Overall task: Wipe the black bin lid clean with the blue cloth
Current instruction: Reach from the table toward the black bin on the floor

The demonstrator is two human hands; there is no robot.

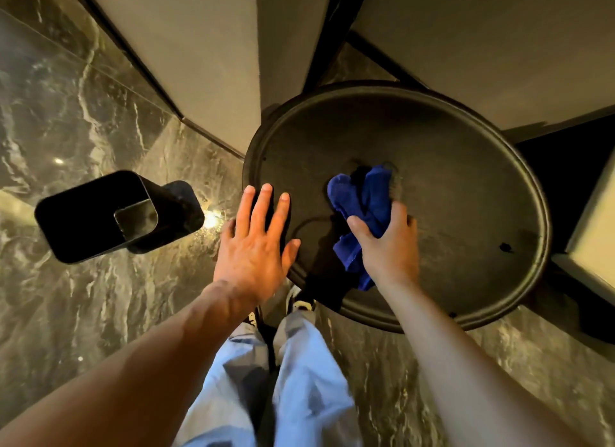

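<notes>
Marble floor (pixel 83 120), round matte black bin lid (pixel 449 187), crumpled blue cloth (pixel 362 200)

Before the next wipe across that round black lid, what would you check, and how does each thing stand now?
1. Blue cloth gripped in the right hand: ok.
2. Cloth touching the black lid: ok.
3. Left hand flat on the lid's near edge, steadying it: ok.
4. Left fingers out of the cloth's path: ok, apart for now.
5. Lid clean: not ok, a dark spot shows at the right.
6. Lid seated firmly: cannot tell.
</notes>
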